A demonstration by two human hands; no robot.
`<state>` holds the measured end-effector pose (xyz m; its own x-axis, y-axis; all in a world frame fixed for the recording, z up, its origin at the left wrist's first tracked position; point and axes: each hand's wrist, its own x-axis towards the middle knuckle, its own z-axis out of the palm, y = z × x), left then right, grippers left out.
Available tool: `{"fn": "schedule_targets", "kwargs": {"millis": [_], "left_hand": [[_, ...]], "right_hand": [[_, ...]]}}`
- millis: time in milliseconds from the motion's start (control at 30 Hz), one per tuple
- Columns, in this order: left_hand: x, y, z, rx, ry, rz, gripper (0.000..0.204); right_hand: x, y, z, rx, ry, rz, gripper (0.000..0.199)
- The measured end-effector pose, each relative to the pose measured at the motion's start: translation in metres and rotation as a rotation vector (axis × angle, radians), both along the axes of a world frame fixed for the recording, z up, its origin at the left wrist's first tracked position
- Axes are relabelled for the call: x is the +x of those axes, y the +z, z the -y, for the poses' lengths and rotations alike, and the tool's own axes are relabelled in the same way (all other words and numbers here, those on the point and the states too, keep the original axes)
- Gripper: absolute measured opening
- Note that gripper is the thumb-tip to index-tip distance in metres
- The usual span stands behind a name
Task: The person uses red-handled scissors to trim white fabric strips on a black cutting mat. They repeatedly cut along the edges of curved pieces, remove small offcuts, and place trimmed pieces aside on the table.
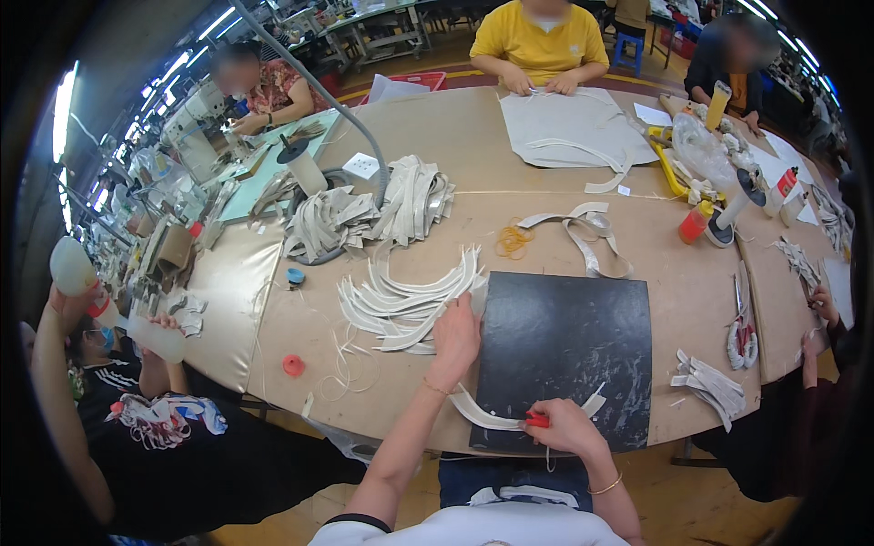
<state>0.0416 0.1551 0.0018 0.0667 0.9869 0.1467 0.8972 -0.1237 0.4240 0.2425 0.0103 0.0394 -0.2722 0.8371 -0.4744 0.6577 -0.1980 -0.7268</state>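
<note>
My left hand (457, 337) is at the right edge of a fanned pile of pale curved fabric strips (401, 296). Its fingers are bent onto a strip there, partly hidden by the back of the hand. Over the lower part of a black cutting mat (564, 337), my right hand (566, 428) is closed around a small red tool (538, 419), whose working end I cannot make out. One separate curved strip (487, 414) lies across the mat's lower left, passing under the right hand. A thin light loop hangs below that hand.
Scissors (742, 337) and a strip bundle (710, 387) lie right of the mat. Beyond are rubber bands (514, 241), a loose strip (592, 232), a red glue bottle (696, 221) and heaped strips (414, 200). A red cap (292, 365) sits left. Co-workers surround the table.
</note>
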Motion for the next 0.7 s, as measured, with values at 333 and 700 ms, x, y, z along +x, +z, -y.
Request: {"fn": "schedule_targets", "kwargs": {"millis": [333, 700], "left_hand": [[-0.086, 0.073, 0.031, -0.404, -0.121, 0.928, 0.046], [-0.079, 0.215, 0.008, 0.293, 0.069, -0.138, 0.052]], "right_hand": [[0.001, 0.005, -0.005, -0.007, 0.033, -0.013, 0.03], [0.001, 0.003, -0.002, 0.002, 0.011, -0.013, 0.03]]}}
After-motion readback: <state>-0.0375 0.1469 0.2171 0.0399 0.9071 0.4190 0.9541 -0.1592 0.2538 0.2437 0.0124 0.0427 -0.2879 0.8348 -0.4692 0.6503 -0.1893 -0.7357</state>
